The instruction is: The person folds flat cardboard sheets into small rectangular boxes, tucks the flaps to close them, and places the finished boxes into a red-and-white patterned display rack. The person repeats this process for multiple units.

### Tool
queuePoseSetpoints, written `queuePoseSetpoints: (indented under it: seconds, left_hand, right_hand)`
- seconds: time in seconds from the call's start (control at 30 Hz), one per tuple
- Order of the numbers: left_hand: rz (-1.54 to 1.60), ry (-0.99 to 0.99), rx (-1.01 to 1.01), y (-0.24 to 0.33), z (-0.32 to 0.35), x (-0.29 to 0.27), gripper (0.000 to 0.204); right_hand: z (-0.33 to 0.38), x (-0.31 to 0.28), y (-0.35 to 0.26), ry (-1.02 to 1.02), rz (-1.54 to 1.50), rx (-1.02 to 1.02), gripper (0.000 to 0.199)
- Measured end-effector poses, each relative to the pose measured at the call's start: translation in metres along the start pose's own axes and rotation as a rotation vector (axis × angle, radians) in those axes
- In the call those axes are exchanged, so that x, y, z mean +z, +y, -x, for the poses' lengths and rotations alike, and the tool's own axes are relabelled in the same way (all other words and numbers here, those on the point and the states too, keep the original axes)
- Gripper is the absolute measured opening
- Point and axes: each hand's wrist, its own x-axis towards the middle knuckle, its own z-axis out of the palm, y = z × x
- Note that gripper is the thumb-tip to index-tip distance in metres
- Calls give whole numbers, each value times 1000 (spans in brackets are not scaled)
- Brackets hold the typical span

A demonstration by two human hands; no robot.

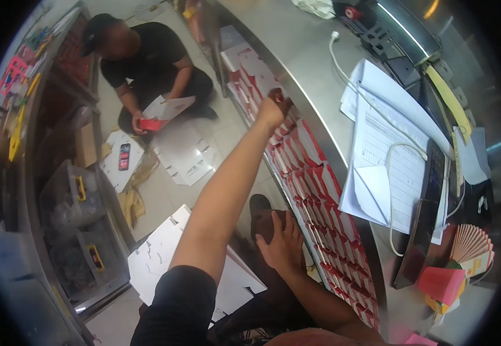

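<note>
My left arm stretches far forward, and my left hand (274,109) is at the far part of a long row of folded red-and-white cartons (314,196) under the counter edge. Its fingers are dark and blurred among the cartons, so I cannot make out whether they grip one. My right hand (282,241) lies with fingers spread on my dark-clothed knee, close beside the row, and holds nothing. Flat white die-cut card sheets (158,254) lie under my left forearm, partly hidden by it.
A co-worker (152,75) sits on the floor, holding a partly folded white-and-red carton (169,109). More flat card (187,153) and a phone (124,157) lie nearby. Shelves with clear bins (69,196) stand left. Papers (383,173), a white cable (390,173) and a paper fan (470,245) lie on the steel counter (302,52).
</note>
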Motion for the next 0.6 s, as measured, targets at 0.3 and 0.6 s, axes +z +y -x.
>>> queuePoseSetpoints:
  seconds: [0.3,0.6]
  left_hand:
    - [-90,-12,175,-12,230,-65,65]
    - [-1070,452,-365,-94,489,-178,80]
  right_hand:
    - [5,6,-10,-6,-31,-7,79]
    - [17,6,-16,-57,6,-46,78]
